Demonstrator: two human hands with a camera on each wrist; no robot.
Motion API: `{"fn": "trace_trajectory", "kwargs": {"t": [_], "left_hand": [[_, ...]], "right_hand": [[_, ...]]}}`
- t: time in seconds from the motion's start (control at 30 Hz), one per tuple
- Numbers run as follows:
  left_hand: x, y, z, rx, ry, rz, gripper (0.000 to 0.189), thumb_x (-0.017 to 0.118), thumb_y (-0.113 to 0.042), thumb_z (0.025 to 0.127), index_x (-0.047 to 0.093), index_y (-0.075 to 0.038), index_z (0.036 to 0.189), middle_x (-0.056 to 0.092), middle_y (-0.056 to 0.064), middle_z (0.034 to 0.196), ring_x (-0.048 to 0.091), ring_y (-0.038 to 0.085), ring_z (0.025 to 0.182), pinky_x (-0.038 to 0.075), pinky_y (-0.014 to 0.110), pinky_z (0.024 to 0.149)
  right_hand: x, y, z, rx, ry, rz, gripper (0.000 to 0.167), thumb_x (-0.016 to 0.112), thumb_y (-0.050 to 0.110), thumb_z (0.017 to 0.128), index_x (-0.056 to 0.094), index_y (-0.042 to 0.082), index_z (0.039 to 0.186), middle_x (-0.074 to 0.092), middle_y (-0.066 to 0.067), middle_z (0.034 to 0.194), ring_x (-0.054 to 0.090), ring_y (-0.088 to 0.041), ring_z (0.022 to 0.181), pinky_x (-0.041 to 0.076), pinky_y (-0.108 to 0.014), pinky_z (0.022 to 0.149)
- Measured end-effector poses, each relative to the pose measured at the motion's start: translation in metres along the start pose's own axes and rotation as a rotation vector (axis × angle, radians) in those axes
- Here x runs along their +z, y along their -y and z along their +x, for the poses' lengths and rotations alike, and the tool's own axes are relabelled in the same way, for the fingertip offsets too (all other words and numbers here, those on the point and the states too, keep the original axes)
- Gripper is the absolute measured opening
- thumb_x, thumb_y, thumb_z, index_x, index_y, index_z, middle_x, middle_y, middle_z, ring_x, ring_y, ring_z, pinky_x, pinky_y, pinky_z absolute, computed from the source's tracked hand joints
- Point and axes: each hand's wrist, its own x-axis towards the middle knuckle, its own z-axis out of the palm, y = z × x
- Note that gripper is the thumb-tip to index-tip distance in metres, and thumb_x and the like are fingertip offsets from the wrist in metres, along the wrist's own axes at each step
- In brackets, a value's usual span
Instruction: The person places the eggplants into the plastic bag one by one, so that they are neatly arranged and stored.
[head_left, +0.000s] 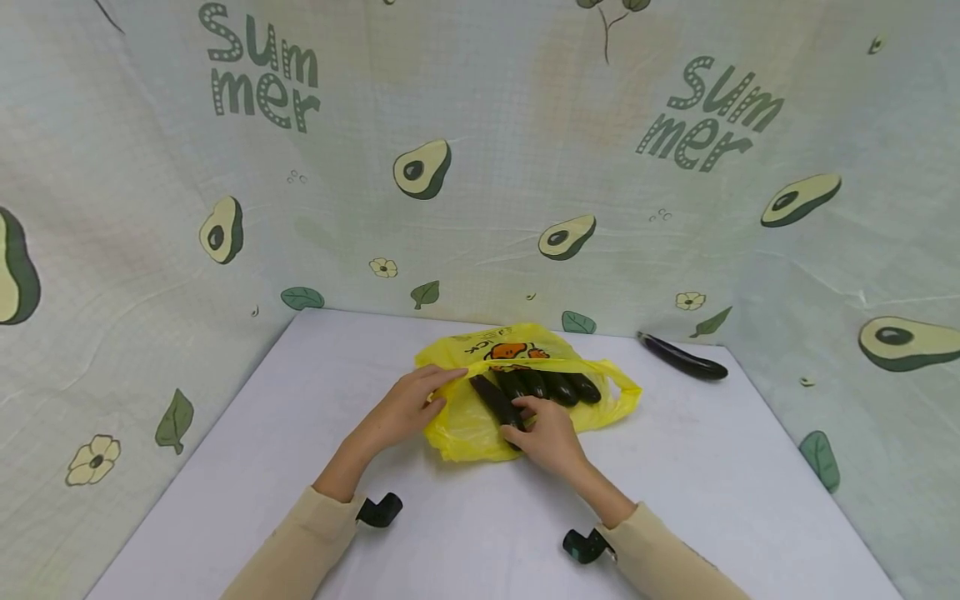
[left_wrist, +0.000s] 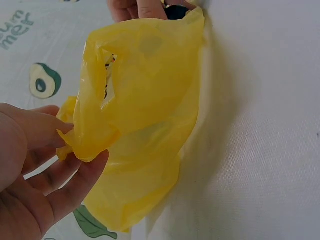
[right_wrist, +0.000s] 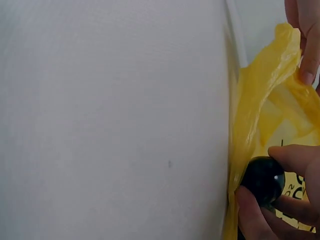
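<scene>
A yellow plastic bag (head_left: 468, 429) lies on the table with its mouth toward me. My left hand (head_left: 405, 406) pinches the bag's rim at the left; in the left wrist view the thumb and fingers (left_wrist: 85, 175) hold the thin plastic. My right hand (head_left: 553, 437) grips the near end of a dark eggplant (head_left: 495, 400), whose length lies at the bag's opening. The right wrist view shows the eggplant's rounded end (right_wrist: 262, 180) between thumb and fingers. Several more eggplants (head_left: 558, 387) lie side by side in the bag, their far ends hidden under the upper layer.
One loose eggplant (head_left: 686, 360) lies at the table's far right corner, outside the bag. The white table (head_left: 480, 533) is bordered at the back and sides by a cloth (head_left: 480, 100) printed with avocados and leaves.
</scene>
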Motion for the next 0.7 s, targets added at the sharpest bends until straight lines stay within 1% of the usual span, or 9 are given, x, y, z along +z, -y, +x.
{"fn": "trace_trajectory", "kwargs": {"t": [0.17, 0.27, 0.47, 0.6, 0.7], "left_hand": [[-0.0001, 0.0002, 0.0002, -0.004, 0.001, 0.003, 0.057, 0.067, -0.001, 0.102, 0.057, -0.019, 0.155, 0.068, 0.006, 0.129, 0.059, 0.017, 0.097, 0.053, 0.034, 0.082], [-0.0002, 0.0001, 0.0002, -0.01, 0.004, 0.001, 0.057, 0.068, -0.001, 0.102, 0.057, -0.019, 0.155, 0.067, 0.005, 0.13, 0.059, 0.017, 0.098, 0.053, 0.034, 0.083], [-0.0003, -0.0001, 0.0006, -0.004, 0.0, 0.006, 0.057, 0.068, -0.001, 0.102, 0.058, -0.019, 0.155, 0.068, 0.005, 0.128, 0.058, 0.017, 0.096, 0.053, 0.034, 0.082], [0.0001, 0.0, 0.0006, -0.008, -0.001, 0.002, 0.057, 0.067, 0.0, 0.102, 0.057, -0.02, 0.155, 0.068, 0.005, 0.129, 0.059, 0.017, 0.097, 0.052, 0.035, 0.082], [0.0005, -0.0001, 0.0005, -0.016, 0.001, -0.003, 0.057, 0.067, 0.0, 0.102, 0.058, -0.02, 0.155, 0.067, 0.006, 0.131, 0.061, 0.018, 0.102, 0.053, 0.036, 0.086]], "right_hand": [[0.0029, 0.0007, -0.0012, 0.009, -0.009, 0.0, 0.05, 0.09, 0.026, 0.087, 0.074, 0.004, 0.129, 0.074, -0.006, 0.099, 0.064, -0.008, 0.075, 0.056, -0.029, 0.068], [0.0017, 0.0025, -0.0033, 0.014, 0.001, 0.004, 0.051, 0.089, 0.026, 0.087, 0.074, 0.005, 0.131, 0.072, -0.005, 0.101, 0.065, -0.008, 0.075, 0.056, -0.028, 0.068], [-0.0022, 0.0061, -0.0078, 0.01, 0.023, 0.024, 0.051, 0.085, 0.018, 0.086, 0.073, 0.002, 0.132, 0.068, -0.008, 0.105, 0.065, -0.011, 0.076, 0.055, -0.027, 0.066], [-0.001, 0.0054, -0.0082, 0.018, 0.006, 0.025, 0.049, 0.086, 0.018, 0.085, 0.074, 0.003, 0.13, 0.067, -0.008, 0.103, 0.065, -0.011, 0.077, 0.055, -0.027, 0.067], [0.0023, 0.0045, -0.0074, 0.009, -0.016, 0.02, 0.049, 0.087, 0.019, 0.085, 0.075, 0.003, 0.129, 0.068, -0.007, 0.101, 0.064, -0.01, 0.076, 0.055, -0.027, 0.067]]}}
